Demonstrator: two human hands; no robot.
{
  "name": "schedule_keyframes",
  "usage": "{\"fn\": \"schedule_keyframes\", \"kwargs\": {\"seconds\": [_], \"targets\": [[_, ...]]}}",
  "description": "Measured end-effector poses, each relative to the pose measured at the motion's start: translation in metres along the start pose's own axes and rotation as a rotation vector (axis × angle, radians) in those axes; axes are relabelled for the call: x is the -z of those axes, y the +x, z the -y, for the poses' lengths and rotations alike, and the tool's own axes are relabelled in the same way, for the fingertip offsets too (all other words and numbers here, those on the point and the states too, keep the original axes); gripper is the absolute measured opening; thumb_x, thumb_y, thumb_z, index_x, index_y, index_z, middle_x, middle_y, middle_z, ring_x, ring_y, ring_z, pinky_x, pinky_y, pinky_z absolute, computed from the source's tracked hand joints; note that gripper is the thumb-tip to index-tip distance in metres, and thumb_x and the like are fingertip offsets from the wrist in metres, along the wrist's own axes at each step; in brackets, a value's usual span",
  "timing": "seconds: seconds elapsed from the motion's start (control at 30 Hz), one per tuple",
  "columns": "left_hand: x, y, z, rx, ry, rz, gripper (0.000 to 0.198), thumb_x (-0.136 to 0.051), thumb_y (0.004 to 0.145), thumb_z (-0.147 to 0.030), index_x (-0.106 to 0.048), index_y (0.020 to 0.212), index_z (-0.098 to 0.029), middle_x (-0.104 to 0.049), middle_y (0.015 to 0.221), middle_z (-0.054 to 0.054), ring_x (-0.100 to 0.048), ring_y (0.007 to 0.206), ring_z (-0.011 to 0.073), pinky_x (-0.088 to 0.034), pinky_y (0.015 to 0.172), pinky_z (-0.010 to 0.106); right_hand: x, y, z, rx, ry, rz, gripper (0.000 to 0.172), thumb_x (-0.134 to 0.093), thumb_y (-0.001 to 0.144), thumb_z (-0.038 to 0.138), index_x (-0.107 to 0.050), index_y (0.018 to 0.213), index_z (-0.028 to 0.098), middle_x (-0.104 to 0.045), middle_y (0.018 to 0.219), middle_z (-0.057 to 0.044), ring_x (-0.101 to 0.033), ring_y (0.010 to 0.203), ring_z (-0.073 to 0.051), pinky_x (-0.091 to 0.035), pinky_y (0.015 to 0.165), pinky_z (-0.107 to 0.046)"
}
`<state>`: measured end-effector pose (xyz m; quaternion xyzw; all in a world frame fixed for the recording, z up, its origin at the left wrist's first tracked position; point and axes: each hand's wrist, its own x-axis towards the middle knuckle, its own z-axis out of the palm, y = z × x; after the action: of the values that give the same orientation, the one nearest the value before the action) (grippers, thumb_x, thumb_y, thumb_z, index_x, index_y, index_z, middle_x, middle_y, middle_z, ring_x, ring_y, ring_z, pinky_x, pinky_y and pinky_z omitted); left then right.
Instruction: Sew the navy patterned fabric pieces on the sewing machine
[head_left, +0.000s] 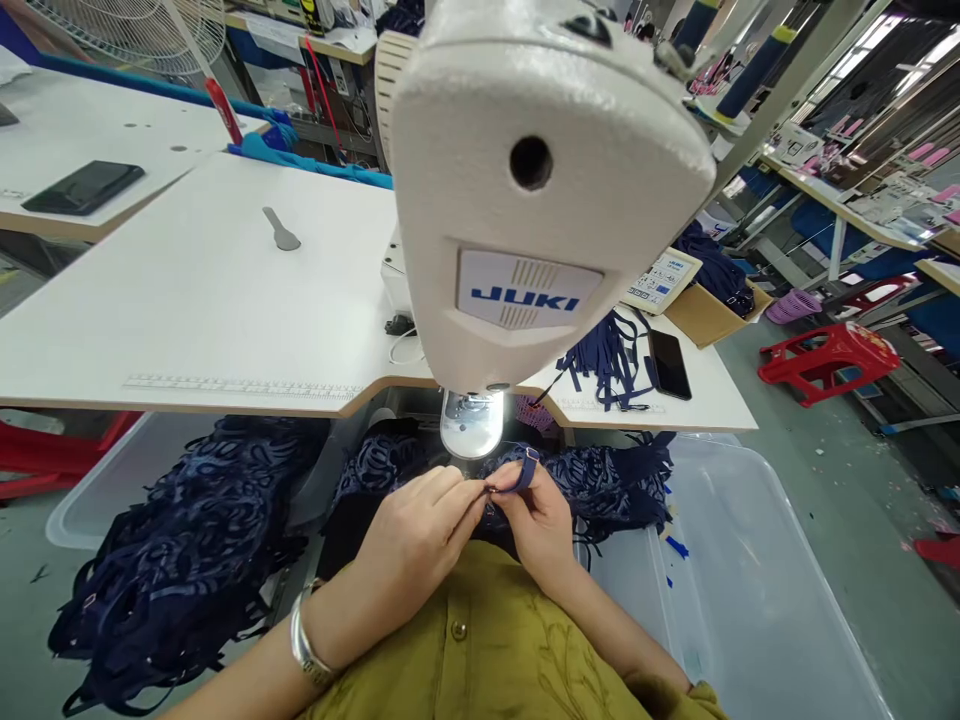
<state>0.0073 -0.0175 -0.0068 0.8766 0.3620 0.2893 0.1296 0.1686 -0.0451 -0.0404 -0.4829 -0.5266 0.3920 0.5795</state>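
Close in front of my body, my left hand and my right hand meet below the sewing machine head. Both are closed in a pinch on a narrow navy strap, which loops up over my right fingers and carries a small metal ring or slider. Patterned navy lace fabric lies behind and under my hands, across my lap. Just beyond my fingertips is the lit, clear guard at the needle area. What my left fingertips cover is hidden.
Finished-looking navy lace garments are heaped at left over a clear plastic bin that also shows at right. On the white table lie a grey flat tool, cut navy straps and a phone. A red stool stands right.
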Motion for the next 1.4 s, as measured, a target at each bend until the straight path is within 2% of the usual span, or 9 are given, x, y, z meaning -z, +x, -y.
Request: {"fn": "schedule_keyframes", "kwargs": {"seconds": [0.2,0.4,0.67,0.8,0.97,1.07,1.13,1.27,1.4], "targets": [[0.003,-0.003,-0.002,-0.097,0.208,-0.039,0.018,-0.044,0.095,-0.022,-0.056,0.107,-0.017,-0.054,0.069,-0.001,-0.048,0.062,0.0129,-0.039,0.058,0.027,0.002,-0.003,-0.002,0.111,-0.112,-0.035,0.007,-0.064,0.085,0.022,-0.065,0.08,0.026,-0.069,0.08,-0.001,-0.063,0.078,-0.018,-0.05,0.073,-0.033],[0.007,-0.005,-0.003,-0.132,0.243,-0.001,0.023,-0.045,0.094,-0.021,-0.054,0.115,-0.017,-0.055,0.073,0.0,-0.049,0.064,0.0136,-0.04,0.06,0.028,0.005,-0.007,-0.008,0.144,-0.136,-0.026,0.009,-0.063,0.086,0.022,-0.066,0.079,0.028,-0.07,0.078,-0.002,-0.064,0.075,-0.018,-0.051,0.073,-0.036],[0.01,0.003,-0.006,-0.082,0.16,0.031,0.018,-0.043,0.095,-0.022,-0.058,0.086,-0.019,-0.051,0.067,-0.001,-0.045,0.061,0.0137,-0.035,0.056,0.028,0.004,-0.007,-0.005,0.125,-0.129,-0.037,0.006,-0.062,0.086,0.022,-0.063,0.082,0.026,-0.068,0.081,-0.001,-0.062,0.076,-0.017,-0.049,0.074,-0.034],[0.022,0.014,-0.004,0.005,0.009,0.111,0.027,-0.04,0.096,-0.025,-0.057,0.075,-0.02,-0.054,0.069,0.0,-0.05,0.063,0.0127,-0.037,0.056,0.025,0.003,0.006,0.014,-0.051,-0.05,0.072,0.004,-0.06,0.087,0.024,-0.061,0.091,0.025,-0.066,0.087,-0.001,-0.061,0.078,-0.015,-0.049,0.072,-0.029],[0.031,0.031,0.005,0.049,0.082,0.09,0.025,-0.037,0.097,-0.029,-0.06,0.097,-0.02,-0.061,0.085,0.003,-0.057,0.079,0.0165,-0.047,0.07,0.029,-0.005,0.034,0.029,-0.141,-0.203,0.039,0.008,-0.059,0.086,0.029,-0.059,0.092,0.023,-0.064,0.082,0.001,-0.058,0.075,-0.015,-0.046,0.071,-0.028],[0.028,0.035,0.015,0.026,0.263,-0.05,0.023,-0.04,0.096,-0.028,-0.058,0.104,-0.016,-0.062,0.092,0.006,-0.058,0.086,0.0198,-0.048,0.078,0.035,-0.013,0.045,0.026,-0.063,-0.363,-0.024,0.006,-0.057,0.088,0.029,-0.058,0.091,0.024,-0.061,0.083,0.0,-0.054,0.077,-0.016,-0.043,0.072,-0.028],[0.023,0.032,0.022,-0.078,0.303,-0.132,0.025,-0.042,0.095,-0.022,-0.055,0.116,-0.015,-0.063,0.107,0.01,-0.057,0.099,0.0215,-0.045,0.09,0.038,-0.016,0.051,0.023,-0.042,-0.382,-0.045,0.005,-0.054,0.089,0.028,-0.056,0.089,0.024,-0.056,0.082,0.0,-0.051,0.077,-0.016,-0.041,0.072,-0.028],[0.014,0.019,0.031,-0.329,0.264,-0.109,0.039,-0.038,0.094,-0.009,-0.047,0.131,-0.012,-0.063,0.123,0.01,-0.051,0.12,0.0191,-0.034,0.105,0.035,-0.018,0.059,0.023,-0.122,-0.248,-0.046,0.008,-0.055,0.085,0.027,-0.05,0.088,0.023,-0.046,0.077,0.002,-0.045,0.072,-0.015,-0.04,0.069,-0.027],[0.005,0.01,0.033,-0.281,0.29,-0.114,0.04,-0.042,0.093,-0.011,-0.051,0.131,-0.02,-0.065,0.123,0.005,-0.055,0.119,0.0172,-0.032,0.101,0.033,-0.014,0.069,0.021,-0.198,-0.013,0.036,0.01,-0.052,0.086,0.028,-0.047,0.091,0.023,-0.047,0.077,0.003,-0.046,0.069,-0.013,-0.042,0.068,-0.025]]}}
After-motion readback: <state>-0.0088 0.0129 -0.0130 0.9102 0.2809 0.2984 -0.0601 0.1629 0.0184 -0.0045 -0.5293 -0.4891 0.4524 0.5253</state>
